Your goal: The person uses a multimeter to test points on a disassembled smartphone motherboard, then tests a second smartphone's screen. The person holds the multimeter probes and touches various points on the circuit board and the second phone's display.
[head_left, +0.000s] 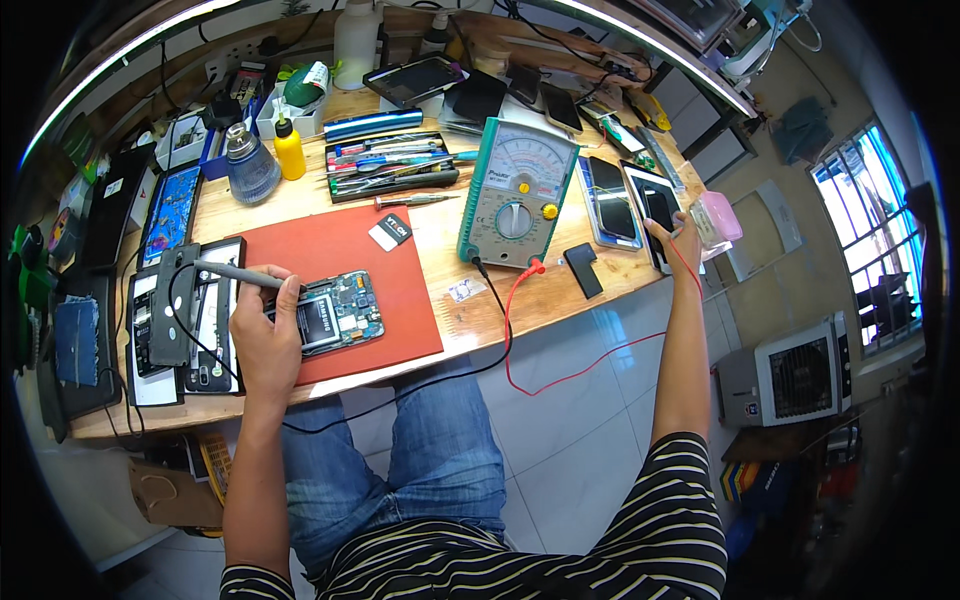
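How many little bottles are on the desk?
3, maybe more hidden behind: a yellow squeeze bottle, a clear glass bottle on its left, and a big white bottle at the back of the desk.

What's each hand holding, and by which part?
Left hand grips a grey probe-like tool near its tip end, over the opened phone. Right hand rests on a phone, not gripping.

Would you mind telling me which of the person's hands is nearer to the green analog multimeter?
The right hand is nearer, off to the green analog multimeter's right at the bench's far end, touching a phone. The left hand holds a tool over the opened phone, farther away at lower left.
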